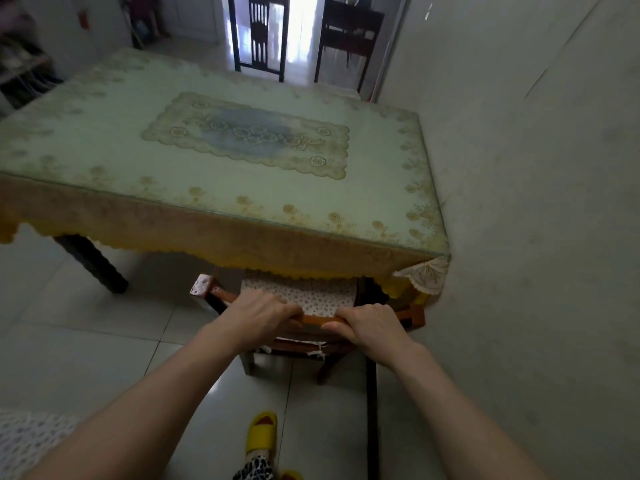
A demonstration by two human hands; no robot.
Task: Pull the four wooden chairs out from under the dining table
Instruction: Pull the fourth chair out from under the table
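A wooden chair [317, 321] with a dotted seat cushion [304, 294] stands tucked under the near edge of the dining table [214, 161], at its right end by the wall. My left hand [263, 315] and my right hand [372, 327] both grip the chair's top back rail, left and right of its middle. The table carries a floral cloth under glass, with a yellow fringe hanging over the chair seat. Two dark chairs [259, 36] [349, 39] stand away from the table on its far side.
A white wall [519, 237] runs close along the table's right side. A dark table leg [93, 263] stands at the left. Tiled floor [86, 341] spreads to the left and behind. My yellow slipper [261, 433] is just behind the chair. A patterned cushion [24, 441] shows at bottom left.
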